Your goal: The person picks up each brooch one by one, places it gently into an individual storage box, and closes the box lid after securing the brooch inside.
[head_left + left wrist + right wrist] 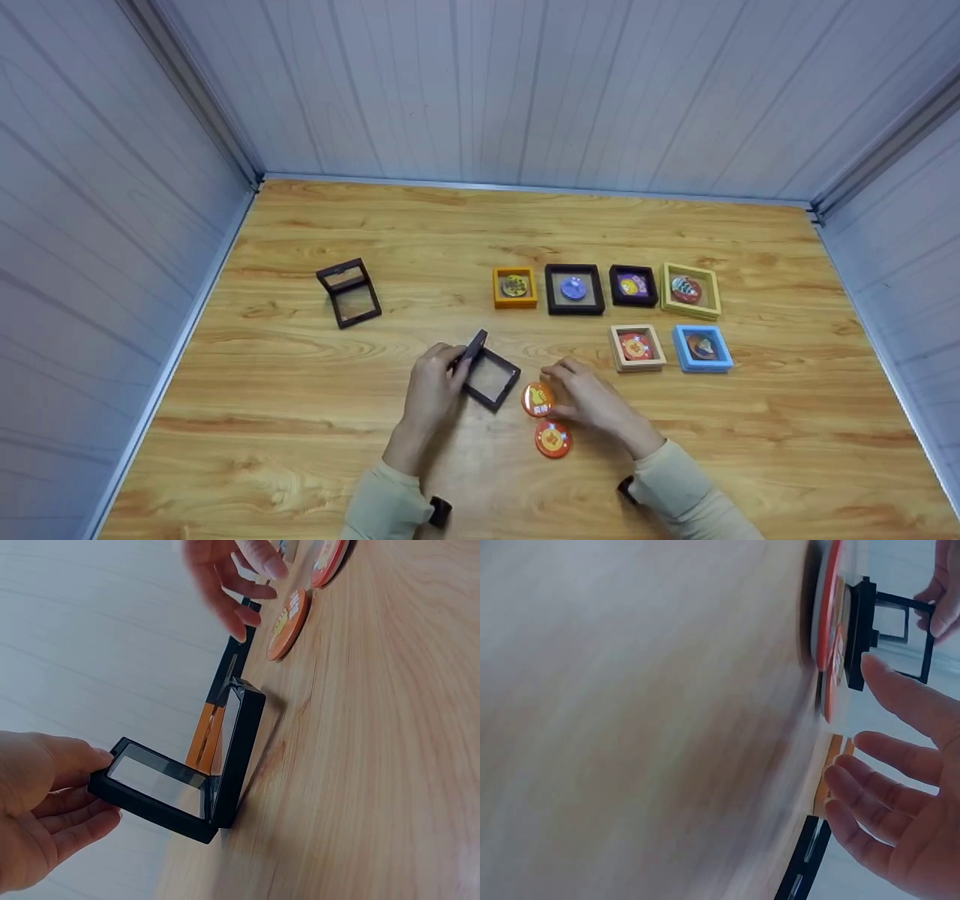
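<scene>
My left hand (433, 386) pinches the raised half of a black hinged display case (508, 389) between thumb and fingers. The case's other half lies on the table, and its clear window shows nothing inside. Just right of it, an orange round badge (536, 400) with a yellow thumbs-up lies flat. A red round badge (553, 440) with a gold centre sits nearer to me. Over the orange badge's right side hovers my right hand (596, 401), fingers loosely bent and apart. In the right wrist view that hand (907, 802) holds nothing.
Another black case (360, 320) stands unfolded at the left. Toward the back right are closed cases with badges inside: orange (514, 304), large black (574, 310), small black (634, 302), yellow (691, 311), beige (639, 367) and blue (705, 367). Panel walls (480, 90) enclose the wooden table.
</scene>
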Demonstrator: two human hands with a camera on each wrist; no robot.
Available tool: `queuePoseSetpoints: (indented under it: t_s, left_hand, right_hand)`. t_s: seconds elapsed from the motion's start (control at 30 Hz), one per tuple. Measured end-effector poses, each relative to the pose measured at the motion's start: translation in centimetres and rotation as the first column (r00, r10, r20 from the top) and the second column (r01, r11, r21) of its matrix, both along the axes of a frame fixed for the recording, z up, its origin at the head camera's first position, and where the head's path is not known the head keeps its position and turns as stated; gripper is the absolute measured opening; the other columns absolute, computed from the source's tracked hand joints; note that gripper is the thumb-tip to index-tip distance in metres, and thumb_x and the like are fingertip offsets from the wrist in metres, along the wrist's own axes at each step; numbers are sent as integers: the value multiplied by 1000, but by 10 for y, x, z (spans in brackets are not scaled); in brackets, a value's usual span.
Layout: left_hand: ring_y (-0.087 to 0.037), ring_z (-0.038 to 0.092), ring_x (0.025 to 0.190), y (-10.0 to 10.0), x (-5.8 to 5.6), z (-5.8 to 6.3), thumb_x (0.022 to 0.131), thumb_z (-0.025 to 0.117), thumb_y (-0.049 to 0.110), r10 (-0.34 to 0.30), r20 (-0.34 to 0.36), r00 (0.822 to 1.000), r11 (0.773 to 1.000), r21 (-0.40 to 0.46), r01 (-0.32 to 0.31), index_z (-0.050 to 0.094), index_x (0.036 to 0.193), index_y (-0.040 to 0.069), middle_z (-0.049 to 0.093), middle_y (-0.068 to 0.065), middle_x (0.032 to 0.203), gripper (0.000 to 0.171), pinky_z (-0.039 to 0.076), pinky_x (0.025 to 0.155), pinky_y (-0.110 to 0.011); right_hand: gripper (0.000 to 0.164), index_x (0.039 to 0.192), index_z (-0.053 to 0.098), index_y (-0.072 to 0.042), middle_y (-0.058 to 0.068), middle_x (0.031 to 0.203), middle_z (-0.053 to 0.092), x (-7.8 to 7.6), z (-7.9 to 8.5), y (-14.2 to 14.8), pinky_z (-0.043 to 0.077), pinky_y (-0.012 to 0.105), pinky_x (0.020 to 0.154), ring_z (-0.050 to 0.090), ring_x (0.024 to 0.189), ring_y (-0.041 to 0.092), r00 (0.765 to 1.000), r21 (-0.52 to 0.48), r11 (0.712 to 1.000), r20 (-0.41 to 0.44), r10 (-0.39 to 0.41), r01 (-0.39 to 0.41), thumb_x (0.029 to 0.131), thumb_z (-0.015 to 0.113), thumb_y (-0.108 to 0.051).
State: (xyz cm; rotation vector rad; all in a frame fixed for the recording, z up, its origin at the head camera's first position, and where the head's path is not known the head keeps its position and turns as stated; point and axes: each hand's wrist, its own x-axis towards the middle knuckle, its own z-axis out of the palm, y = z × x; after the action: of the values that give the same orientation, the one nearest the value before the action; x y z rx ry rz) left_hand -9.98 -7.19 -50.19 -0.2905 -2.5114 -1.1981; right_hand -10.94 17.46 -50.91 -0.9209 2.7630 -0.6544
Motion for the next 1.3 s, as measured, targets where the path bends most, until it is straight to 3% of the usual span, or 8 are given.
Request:
queuePoseSetpoints:
  t_s: [0.17, 0.3, 0.67, 0.87, 1.13, 1.3]
  left_hand:
    - [-17, 58, 68, 0, 0, 0, 76, 65, -1, -2, 8, 1000, 1000, 8, 2, 66, 86, -5, 60, -8, 75, 11, 50, 61, -29]
    - [-18, 58, 69, 0, 0, 0, 76, 65, -1, -4, 5, 1000, 1000, 4, 4, 66, 87, -5, 61, -8, 76, 11, 50, 62, -29]
    - [-17, 58, 67, 1, 0, 0, 76, 64, -3, -9, -28, 1000, 1000, -1, 9, 66, 85, -7, 60, -9, 75, 10, 50, 59, -25]
    - [-18, 59, 69, 1, 1, 1, 77, 64, -3, -8, 1, 1000, 1000, 11, 8, 66, 87, -7, 60, -9, 77, 11, 50, 62, -24]
    - [-17, 59, 71, 1, 0, 0, 77, 64, -1, -1, 28, 1000, 1000, 10, 1, 66, 88, -5, 61, -8, 78, 12, 50, 63, -23]
    - [-15, 58, 70, 1, 0, -1, 77, 64, -1, 4, 21, 1000, 1000, -2, -4, 66, 88, -5, 61, -8, 78, 12, 50, 62, -23]
  right_hand:
    - [57, 115, 54, -1, 11, 105, 52, -1, -1, -6, 44, 39, 82, 51, 94, 25, 999, 45, 999, 26, 25, -26, 71, 73, -30]
    - [52, 112, 56, -2, 10, 101, 53, -1, -3, -11, 45, 38, 78, 53, 89, 23, 999, 64, 997, 0, 44, -43, 70, 73, -29]
    - [45, 107, 60, -3, 6, 96, 51, 1, -5, -17, 46, 36, 73, 52, 84, 21, 1000, 79, 997, 1, 26, -26, 68, 75, -22]
    - [45, 107, 59, 0, 5, 94, 50, 1, -7, -17, 46, 33, 70, 51, 81, 18, 999, 60, 998, 14, 32, -33, 69, 74, -20]
    - [50, 112, 56, 3, 9, 99, 49, -4, 1, -19, 48, 32, 74, 51, 85, 19, 994, 14, 1000, 109, -17, 15, 70, 72, -19]
    - [51, 114, 55, 4, 10, 103, 49, -9, 7, -25, 47, 33, 78, 51, 89, 21, 996, -19, 1000, 92, 3, -1, 71, 71, -18]
